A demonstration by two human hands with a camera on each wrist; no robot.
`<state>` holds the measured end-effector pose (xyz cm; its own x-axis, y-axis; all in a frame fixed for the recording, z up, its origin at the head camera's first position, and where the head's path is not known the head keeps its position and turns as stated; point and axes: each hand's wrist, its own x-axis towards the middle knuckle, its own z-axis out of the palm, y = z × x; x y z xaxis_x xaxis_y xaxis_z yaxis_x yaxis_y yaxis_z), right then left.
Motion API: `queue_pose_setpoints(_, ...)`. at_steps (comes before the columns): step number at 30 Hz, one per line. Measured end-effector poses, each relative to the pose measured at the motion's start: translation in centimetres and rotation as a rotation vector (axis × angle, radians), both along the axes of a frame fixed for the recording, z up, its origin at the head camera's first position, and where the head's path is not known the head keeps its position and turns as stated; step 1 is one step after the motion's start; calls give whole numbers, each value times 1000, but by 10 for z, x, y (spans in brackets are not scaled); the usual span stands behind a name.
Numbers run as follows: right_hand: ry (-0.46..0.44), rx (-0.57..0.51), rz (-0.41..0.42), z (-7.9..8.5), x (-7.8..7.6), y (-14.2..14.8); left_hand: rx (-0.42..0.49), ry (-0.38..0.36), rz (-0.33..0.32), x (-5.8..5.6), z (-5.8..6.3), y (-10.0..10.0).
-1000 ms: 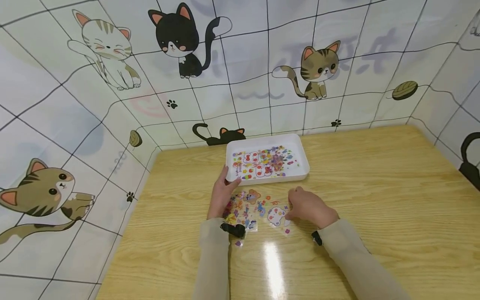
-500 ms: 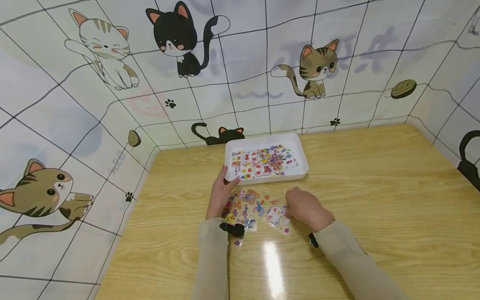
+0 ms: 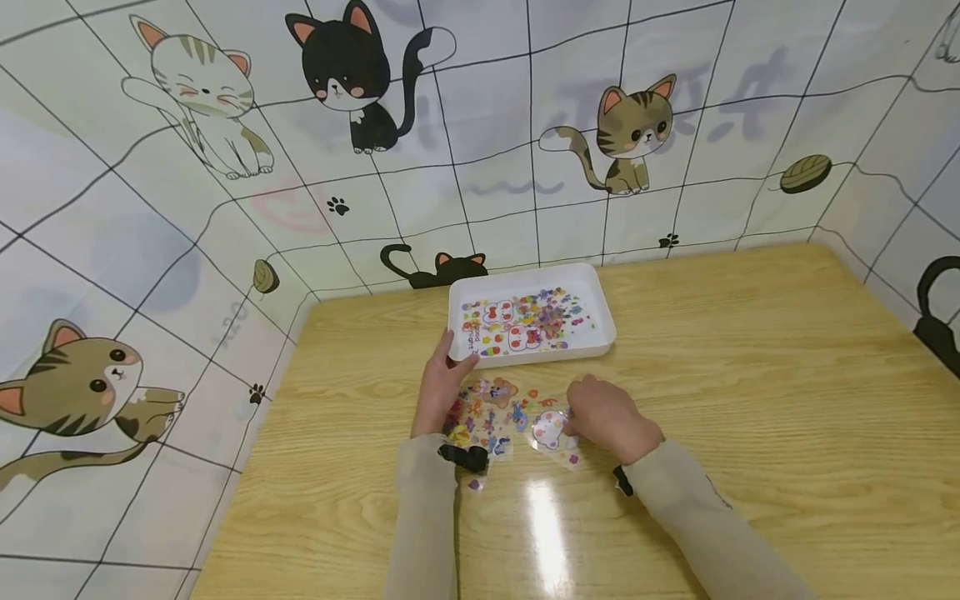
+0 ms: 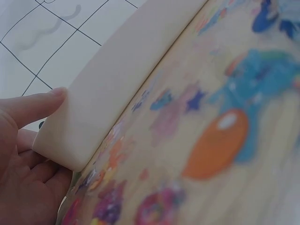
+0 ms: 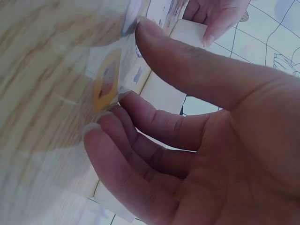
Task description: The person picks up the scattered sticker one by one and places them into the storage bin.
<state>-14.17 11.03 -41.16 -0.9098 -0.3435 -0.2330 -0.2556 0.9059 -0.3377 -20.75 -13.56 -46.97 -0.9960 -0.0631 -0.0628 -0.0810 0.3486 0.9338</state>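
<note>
My left hand (image 3: 441, 390) holds the near left corner of a white plastic tray (image 3: 551, 361). In the left wrist view its thumb lies on the rim, other fingers curled round the outer side. Colourful cartoon stickers (image 3: 487, 421) on clear film lie in front of the tray, partly hidden by the left hand. My right hand (image 3: 609, 421) is at their right end, beside a white bear-face sticker (image 3: 549, 429). In the right wrist view its fingertips touch clear film near an orange-framed sticker (image 5: 108, 79); its thumb stands apart from them. Whether it pinches the film is unclear.
More small stickers (image 3: 551, 317) and printed cartoon designs show inside the tray. The wooden table (image 3: 735, 375) runs to a wall covering (image 3: 510, 167) with cat drawings behind and at both sides. A small purple sticker (image 3: 475, 484) lies near the left wrist.
My right hand has shifted slightly left, closer to the bear-face sticker, which now shows a shine. The left hand keeps its hold on the tray. The whole view has shifted a little.
</note>
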Motion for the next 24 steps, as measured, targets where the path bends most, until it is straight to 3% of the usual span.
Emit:
queue_pose_setpoints(7, 32, -1, 30, -2, -1, 2, 2, 0, -4, 2, 1, 1)
queue_pose_setpoints(24, -149, -167, 34, -9, -18, 21, 19, 20, -22, 2, 2, 1)
